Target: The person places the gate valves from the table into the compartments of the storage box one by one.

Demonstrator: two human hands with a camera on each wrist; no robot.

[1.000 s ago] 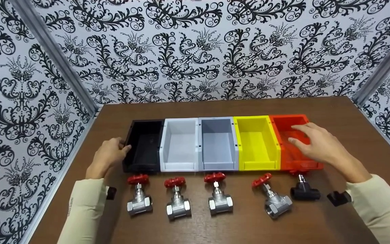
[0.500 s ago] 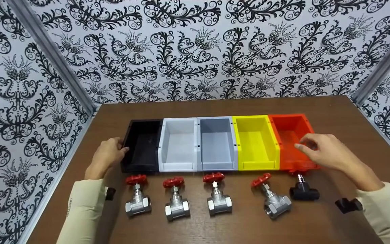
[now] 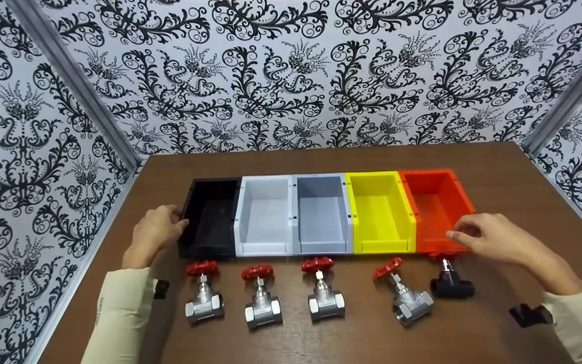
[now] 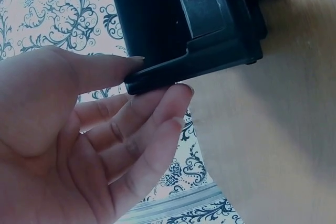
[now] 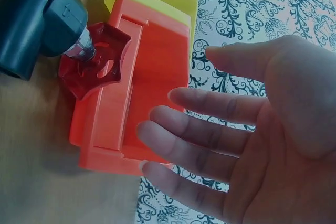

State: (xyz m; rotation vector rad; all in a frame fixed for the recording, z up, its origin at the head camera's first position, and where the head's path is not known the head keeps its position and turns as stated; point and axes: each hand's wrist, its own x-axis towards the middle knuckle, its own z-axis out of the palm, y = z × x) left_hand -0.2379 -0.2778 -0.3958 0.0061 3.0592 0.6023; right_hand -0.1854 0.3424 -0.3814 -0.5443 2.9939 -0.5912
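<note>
My left hand [image 3: 157, 230] grips the outer side wall of the black bin [image 4: 210, 59], thumb inside and fingertips against the outside. At the other end of the row, my right hand [image 3: 495, 237] hovers over the near right corner of the red bin [image 5: 157, 72]. Its fingers [image 5: 189, 124] are loosely bent and spread, holding nothing. In front of the red bin lies a black valve [image 3: 451, 285], its red handwheel [image 5: 97, 59] right at the bin's front lip. A steel valve with a red handwheel [image 3: 412, 306] lies tilted to its left.
Between the end bins stand a white bin [image 3: 267, 247], a grey bin [image 3: 324, 247] and a yellow bin [image 3: 384, 246], side by side. Three more steel valves with red handwheels lie before the row, including one [image 3: 205, 306] at the left. A patterned wall [image 3: 296, 76] rises behind the brown table [image 3: 321, 344].
My right hand has drawn back from over the red bin's inside toward its near right corner. My left hand keeps its grip on the black bin. The view has shifted slightly.
</note>
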